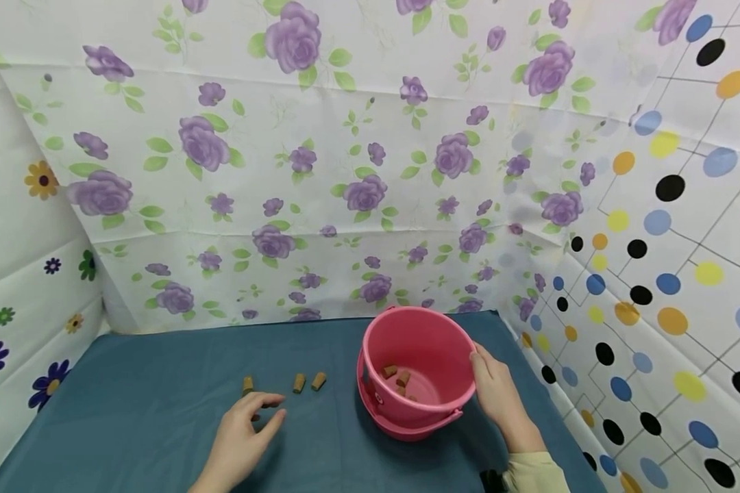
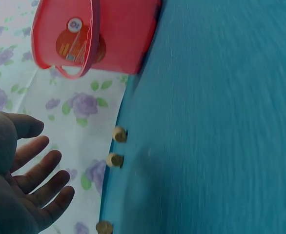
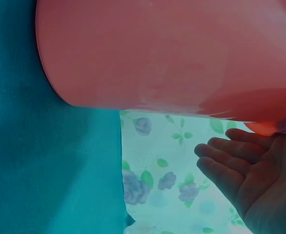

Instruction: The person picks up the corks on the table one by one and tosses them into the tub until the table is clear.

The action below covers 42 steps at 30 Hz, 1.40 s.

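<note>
A pink bucket [image 1: 421,330] stands at the right of the cloth, its handle [image 1: 434,430] hanging down along the near side. Several cork stoppers [image 1: 403,378] lie on its floor. My right hand [image 1: 499,394] pinches the bucket's right rim, while the other fingers [image 3: 226,173] stretch out beside the wall in the right wrist view. Out on the cloth, my left hand [image 1: 240,435] hovers palm inward with fingers loosely bent and nothing held. Just beyond its fingertips is one cork stopper [image 1: 247,385]; two more, a middle cork [image 1: 299,383] and a right cork [image 1: 318,381], lie nearer the bucket.
A blue-green cloth [image 1: 142,404] covers the table. Flowered sheeting [image 1: 321,171] hangs along the back edge, and a dotted sheet [image 1: 660,274] closes off the right side close to my right hand. Another flowered sheet [image 1: 31,260] hangs on the left.
</note>
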{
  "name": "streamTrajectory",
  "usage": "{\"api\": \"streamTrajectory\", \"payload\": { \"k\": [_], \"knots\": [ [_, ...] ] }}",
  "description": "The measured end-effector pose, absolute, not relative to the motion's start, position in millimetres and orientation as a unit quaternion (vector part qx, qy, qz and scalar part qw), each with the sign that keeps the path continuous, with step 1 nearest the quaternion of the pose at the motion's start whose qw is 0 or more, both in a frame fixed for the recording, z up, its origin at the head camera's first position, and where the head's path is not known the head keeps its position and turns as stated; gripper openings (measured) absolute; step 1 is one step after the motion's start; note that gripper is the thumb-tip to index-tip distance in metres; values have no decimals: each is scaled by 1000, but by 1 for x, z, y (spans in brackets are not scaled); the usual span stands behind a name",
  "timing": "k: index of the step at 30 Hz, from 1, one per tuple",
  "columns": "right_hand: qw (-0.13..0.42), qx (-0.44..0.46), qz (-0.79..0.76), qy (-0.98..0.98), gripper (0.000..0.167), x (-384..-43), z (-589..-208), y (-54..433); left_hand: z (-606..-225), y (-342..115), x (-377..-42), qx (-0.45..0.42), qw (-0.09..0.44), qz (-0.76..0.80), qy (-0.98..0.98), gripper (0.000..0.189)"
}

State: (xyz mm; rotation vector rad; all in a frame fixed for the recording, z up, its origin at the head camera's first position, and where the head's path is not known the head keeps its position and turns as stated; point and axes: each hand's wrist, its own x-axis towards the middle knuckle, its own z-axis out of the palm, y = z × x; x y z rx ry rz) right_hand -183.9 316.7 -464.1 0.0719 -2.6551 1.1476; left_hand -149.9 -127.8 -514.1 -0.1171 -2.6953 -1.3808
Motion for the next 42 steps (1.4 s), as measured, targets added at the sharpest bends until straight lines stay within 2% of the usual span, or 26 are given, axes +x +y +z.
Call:
{"api": "streamTrajectory", "payload": {
  "k": [15, 20, 34, 42],
  "knots": [
    [122, 21, 393, -911, 54, -183, -463, 315, -523, -187, -170, 0, 62, -390, -919, 29],
    [124, 21, 392, -912, 54, -182, -463, 315, -525, -199, -179, 18, 47, -383, -922, 33],
    [119, 15, 395, -911, 54, -183, -465, 314, -537, -203, -204, 33, 21, -326, -945, 42],
    [118, 17, 393, -912, 54, -184, -463, 314, -538, -195, -213, 63, 31, -294, -953, 45]
  ]
}}
